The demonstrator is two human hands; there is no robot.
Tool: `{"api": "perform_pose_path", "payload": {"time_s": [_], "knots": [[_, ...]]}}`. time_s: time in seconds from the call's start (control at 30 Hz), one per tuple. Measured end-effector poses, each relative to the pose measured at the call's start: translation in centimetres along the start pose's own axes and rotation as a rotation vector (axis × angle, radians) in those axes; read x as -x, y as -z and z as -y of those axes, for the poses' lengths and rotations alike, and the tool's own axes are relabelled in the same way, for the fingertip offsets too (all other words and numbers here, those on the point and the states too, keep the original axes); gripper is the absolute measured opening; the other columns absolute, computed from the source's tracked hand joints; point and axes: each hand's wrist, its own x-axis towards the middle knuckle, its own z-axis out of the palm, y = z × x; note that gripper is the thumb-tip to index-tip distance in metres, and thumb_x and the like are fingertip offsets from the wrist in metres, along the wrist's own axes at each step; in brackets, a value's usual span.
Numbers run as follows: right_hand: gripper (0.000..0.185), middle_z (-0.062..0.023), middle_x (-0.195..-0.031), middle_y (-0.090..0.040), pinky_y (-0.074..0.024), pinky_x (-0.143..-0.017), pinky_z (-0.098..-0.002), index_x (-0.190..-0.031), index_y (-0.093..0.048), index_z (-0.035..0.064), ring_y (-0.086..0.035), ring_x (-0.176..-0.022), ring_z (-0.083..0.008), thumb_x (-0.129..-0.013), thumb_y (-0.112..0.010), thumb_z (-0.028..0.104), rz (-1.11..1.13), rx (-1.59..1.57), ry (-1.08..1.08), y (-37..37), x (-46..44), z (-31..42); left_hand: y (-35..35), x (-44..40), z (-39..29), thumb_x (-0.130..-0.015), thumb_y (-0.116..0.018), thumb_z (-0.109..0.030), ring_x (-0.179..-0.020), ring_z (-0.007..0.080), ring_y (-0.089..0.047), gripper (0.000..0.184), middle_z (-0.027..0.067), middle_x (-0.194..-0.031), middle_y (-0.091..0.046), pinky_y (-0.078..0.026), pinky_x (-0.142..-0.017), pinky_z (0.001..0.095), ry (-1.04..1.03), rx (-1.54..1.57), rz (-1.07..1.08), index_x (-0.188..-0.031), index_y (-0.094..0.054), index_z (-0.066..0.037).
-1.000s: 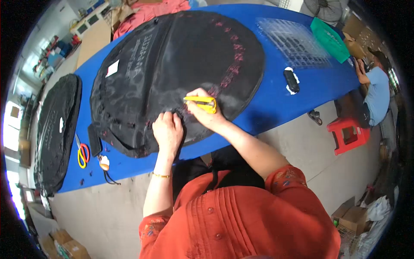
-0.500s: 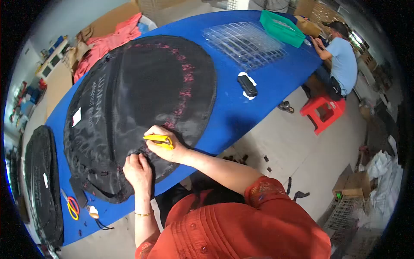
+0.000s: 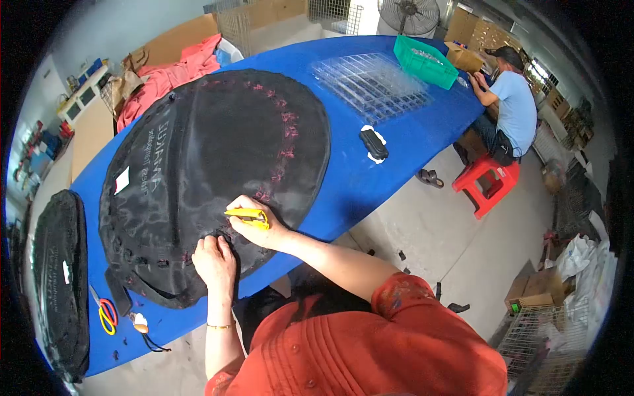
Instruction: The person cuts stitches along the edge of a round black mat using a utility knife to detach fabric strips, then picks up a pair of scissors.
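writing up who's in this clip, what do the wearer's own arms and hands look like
Both the left hand and the right hand are ungloved. A thin gold-coloured bracelet circles the left wrist; none shows on the right. The right sleeve is short, orange-red, with a darker leafy pattern; the left sleeve shows only partly, in matching red.

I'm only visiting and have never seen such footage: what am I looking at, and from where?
There is no machine here: these are a person's bare hands, filmed by one camera worn on the head, looking forward and down. On the blue table lies a round black fabric piece. The right hand holds a yellow tool over it, exact kind hard to tell; the left hand touches the fabric. Scissors lie to the left; farther off are clear plastic grids and a green crate. Another person sits at the far right.
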Motion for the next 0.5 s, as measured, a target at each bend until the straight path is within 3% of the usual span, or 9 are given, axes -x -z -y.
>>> {"api": "perform_pose_path", "payload": {"time_s": [0.1,0.17,0.33,0.37,0.5], "knots": [[0.017,-0.0064,-0.095,-0.068,-0.0539,-0.08,-0.0324,-0.108,-0.062,0.0069,-0.067,-0.09,-0.0165,-0.091,-0.068,0.008,-0.019,0.062,0.023,-0.1,-0.1,0.1,0.0,-0.2,-0.2,-0.092,-0.064,-0.017,-0.072,0.0443,-0.06,0.023,0.0226,-0.079,-0.06,-0.048,-0.066,0.0535,-0.011,-0.04,-0.014,-0.077,-0.059,-0.001],[0.016,-0.0048,-0.095,-0.069,-0.0542,-0.079,-0.0312,-0.106,-0.063,0.0067,-0.067,-0.091,-0.0143,-0.091,-0.069,0.008,-0.003,-0.003,-0.12,0.1,0.0,0.9,-0.2,0.0,0.0,-0.091,-0.065,-0.017,-0.073,0.0441,-0.062,0.022,0.0216,-0.079,-0.062,-0.049,-0.066,0.0536,-0.013,-0.024,-0.027,-0.077,-0.06,-0.001],[0.021,-0.0027,-0.097,-0.068,-0.0545,-0.078,-0.0275,-0.112,-0.062,0.0042,-0.065,-0.091,-0.0114,-0.093,-0.068,0.001,0.018,-0.019,0.059,0.4,0.0,0.0,0.2,0.0,-0.4,-0.092,-0.066,-0.02,-0.072,0.0419,-0.061,0.023,0.0194,-0.076,-0.061,-0.046,-0.066,0.0519,0.016,0.005,-0.032,-0.077,-0.059,-0.004],[0.021,-0.0064,-0.095,-0.068,-0.0549,-0.078,-0.031,-0.108,-0.063,0.0044,-0.066,-0.089,-0.0147,-0.088,-0.069,0.0,0.033,-0.091,-0.05,0.5,0.1,0.3,0.1,0.1,-0.5,-0.092,-0.066,-0.02,-0.072,0.0416,-0.061,0.023,0.019,-0.076,-0.061,-0.046,-0.066,0.0516,0.019,-0.021,-0.038,-0.078,-0.059,-0.004],[0.014,-0.0039,-0.095,-0.067,-0.0535,-0.079,-0.0272,-0.109,-0.062,0.0043,-0.064,-0.089,-0.0097,-0.095,-0.067,0.005,0.031,-0.23,-0.229,0.3,0.2,0.2,0.4,-0.1,-0.6,-0.093,-0.067,-0.021,-0.074,0.0405,-0.062,0.023,0.0183,-0.079,-0.063,-0.047,-0.07,0.0494,0.097,0.031,0.014,-0.08,-0.058,-0.004]]}}
